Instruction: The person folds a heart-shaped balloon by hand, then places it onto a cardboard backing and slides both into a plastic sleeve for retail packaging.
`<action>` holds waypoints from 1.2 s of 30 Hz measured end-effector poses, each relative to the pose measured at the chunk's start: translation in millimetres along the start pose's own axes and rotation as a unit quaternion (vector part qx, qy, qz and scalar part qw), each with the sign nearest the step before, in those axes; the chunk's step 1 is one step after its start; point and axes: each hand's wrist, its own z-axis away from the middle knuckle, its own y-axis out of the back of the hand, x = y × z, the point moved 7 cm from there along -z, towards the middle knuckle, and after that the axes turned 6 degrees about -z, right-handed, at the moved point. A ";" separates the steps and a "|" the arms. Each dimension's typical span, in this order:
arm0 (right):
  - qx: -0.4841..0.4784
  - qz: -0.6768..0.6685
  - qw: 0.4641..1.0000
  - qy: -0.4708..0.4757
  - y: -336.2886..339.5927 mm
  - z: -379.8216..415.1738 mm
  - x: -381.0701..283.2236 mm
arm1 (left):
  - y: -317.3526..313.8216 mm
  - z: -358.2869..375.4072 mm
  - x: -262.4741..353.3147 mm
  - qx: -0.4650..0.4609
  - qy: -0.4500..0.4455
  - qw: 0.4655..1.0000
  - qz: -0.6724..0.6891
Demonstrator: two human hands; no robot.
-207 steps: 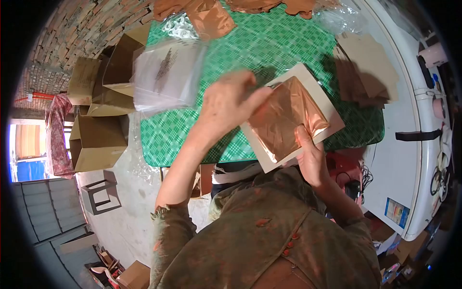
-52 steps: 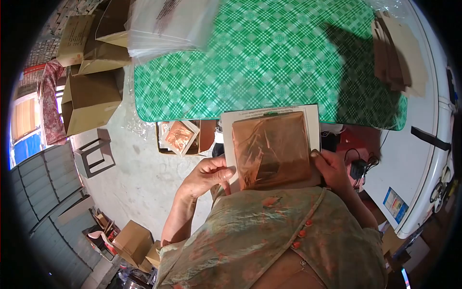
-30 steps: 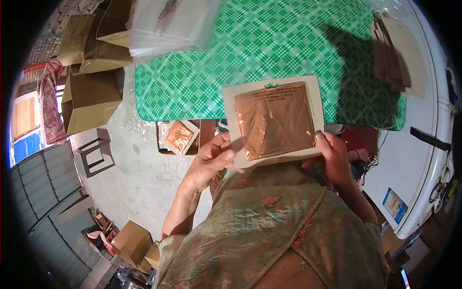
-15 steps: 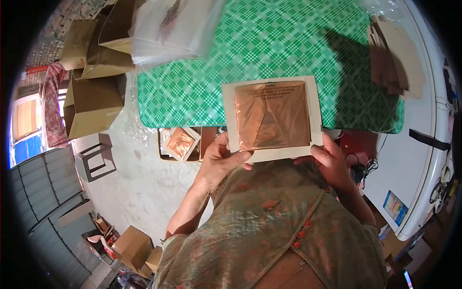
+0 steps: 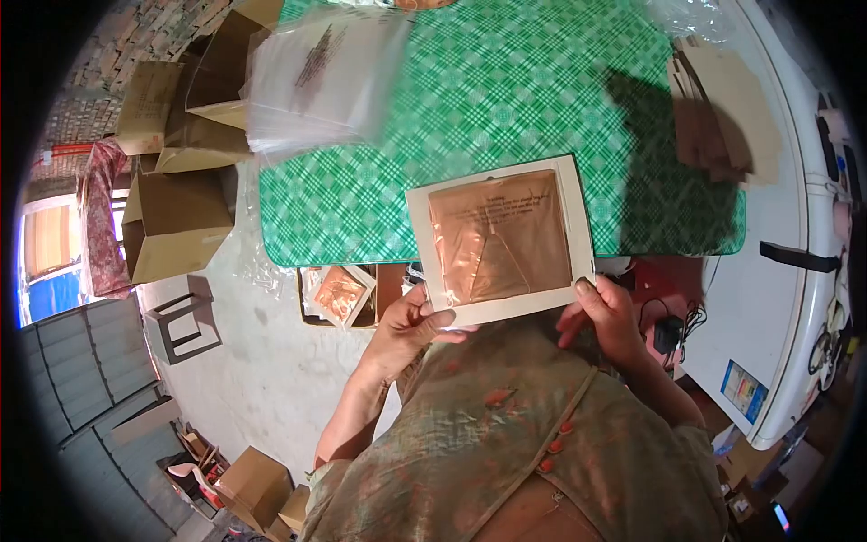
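Note:
A cream card sheet [image 5: 515,313] is held tilted in front of my body at the near edge of the table. On it lies a clear plastic bag [image 5: 501,237] with dark warning print; folded copper-coloured material shows through. My left hand [image 5: 404,332] pinches the card's lower left corner, thumb on top and fingers beneath. At the lower right corner my right hand [image 5: 607,318] grips the card with its thumb on the front; its other fingers are partly hidden behind and below.
A green checked tablecloth [image 5: 506,108] covers the table. A stack of clear plastic bags [image 5: 316,81] lies at its left, brown card pieces [image 5: 722,117] at its right. Open cartons [image 5: 181,217] stand on the left. Below the edge, a box [image 5: 312,318] contains similar copper-coloured packets [image 5: 340,296].
The card with the bag has turned counter-clockwise, its right side now higher. My right hand's fingers have spread lower. The whole view has shifted slightly.

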 end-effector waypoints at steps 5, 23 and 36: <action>0.006 0.019 1.000 -0.001 9.6 -4.2 9.9 | 3.6 -2.5 -10.0 0.013 0.039 0.997 -0.059; -0.007 -0.012 0.989 0.150 -6.1 -8.3 -7.8 | -11.0 -13.7 14.1 0.009 -0.058 0.998 -0.011; 0.058 0.030 0.970 0.235 -3.4 -9.6 -40.9 | -8.0 -38.4 33.5 0.046 -0.066 0.996 -0.048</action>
